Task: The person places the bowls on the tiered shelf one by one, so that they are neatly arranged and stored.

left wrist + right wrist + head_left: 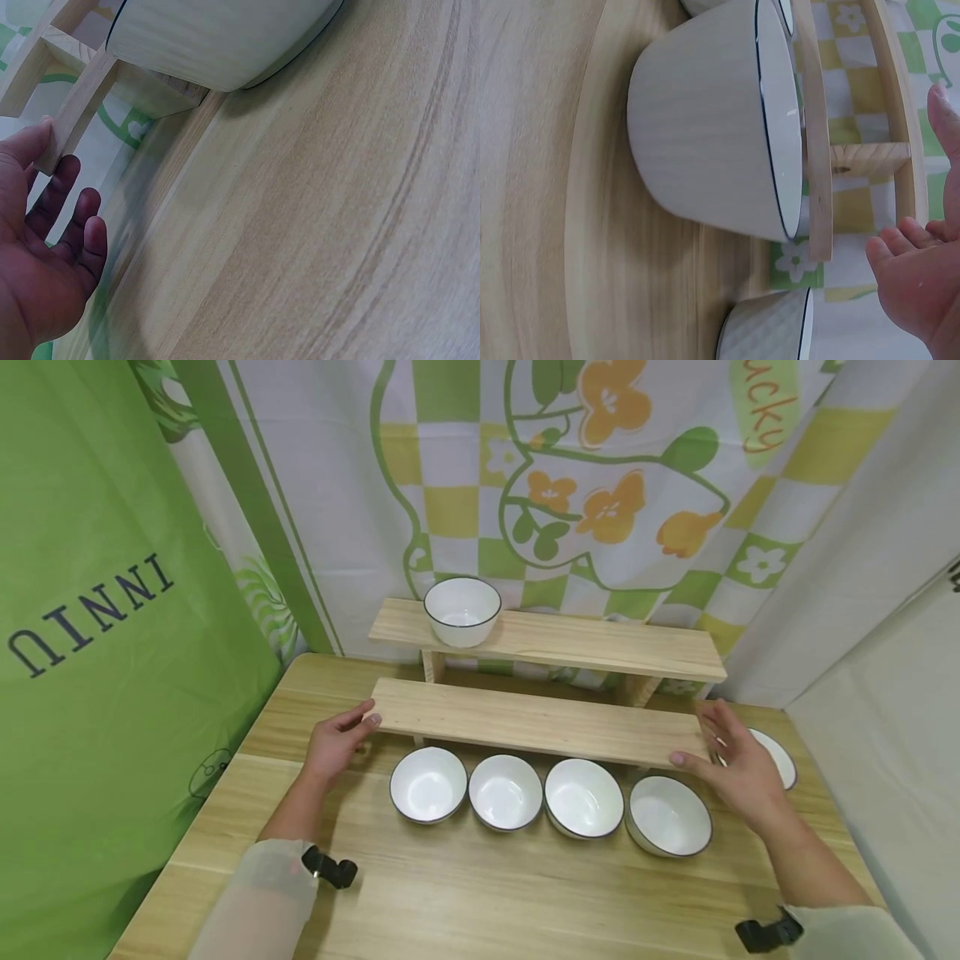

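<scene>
A two-tier wooden shelf stands on the table. At the left end of its lower board, my left hand pinches the edge between thumb and fingers; in the left wrist view, that hand has its other fingers loosely bent. My right hand is spread near the board's right end, and in the right wrist view this hand appears apart from the wood. Several white dark-rimmed bowls stand in a row before the shelf, from the leftmost bowl to the rightmost bowl. Another bowl sits on the upper board.
Beyond my right hand lies a white dark-rimmed dish, partly hidden; the right wrist view shows a bowl with a textured side there. A patterned curtain hangs behind the shelf. Green cloth borders the wooden table at left.
</scene>
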### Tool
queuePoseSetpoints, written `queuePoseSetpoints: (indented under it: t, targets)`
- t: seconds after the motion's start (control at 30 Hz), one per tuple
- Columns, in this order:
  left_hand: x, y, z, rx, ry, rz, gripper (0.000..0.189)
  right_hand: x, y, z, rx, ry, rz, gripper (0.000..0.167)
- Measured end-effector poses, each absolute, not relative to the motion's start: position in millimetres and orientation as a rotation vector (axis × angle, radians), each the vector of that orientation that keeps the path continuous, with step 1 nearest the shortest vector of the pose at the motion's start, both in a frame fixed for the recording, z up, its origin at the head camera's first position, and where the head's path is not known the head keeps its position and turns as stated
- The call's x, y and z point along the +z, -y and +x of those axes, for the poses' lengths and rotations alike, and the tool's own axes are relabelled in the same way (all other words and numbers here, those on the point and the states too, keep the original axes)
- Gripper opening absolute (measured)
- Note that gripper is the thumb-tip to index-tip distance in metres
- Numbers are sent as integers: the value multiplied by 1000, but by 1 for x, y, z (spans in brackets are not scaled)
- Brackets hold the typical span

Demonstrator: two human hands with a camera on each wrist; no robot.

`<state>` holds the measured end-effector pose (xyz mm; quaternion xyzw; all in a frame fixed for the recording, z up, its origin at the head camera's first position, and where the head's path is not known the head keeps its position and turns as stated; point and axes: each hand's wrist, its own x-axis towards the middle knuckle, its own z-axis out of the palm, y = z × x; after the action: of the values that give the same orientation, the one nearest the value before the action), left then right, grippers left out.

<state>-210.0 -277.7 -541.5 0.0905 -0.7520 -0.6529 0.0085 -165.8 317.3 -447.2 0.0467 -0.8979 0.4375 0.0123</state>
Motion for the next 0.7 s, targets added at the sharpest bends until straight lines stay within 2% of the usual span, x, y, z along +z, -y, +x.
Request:
queuePoseSetpoints:
  t: [0.33, 0.7]
  targets:
    - [-542, 277, -210, -2043, 2341, 298, 64, -455, -333, -163, 1442, 2739, 121, 107]
    - [-541, 277, -210, -2061, 2330, 300, 64, -462, -349, -159, 1461, 2725, 30, 109]
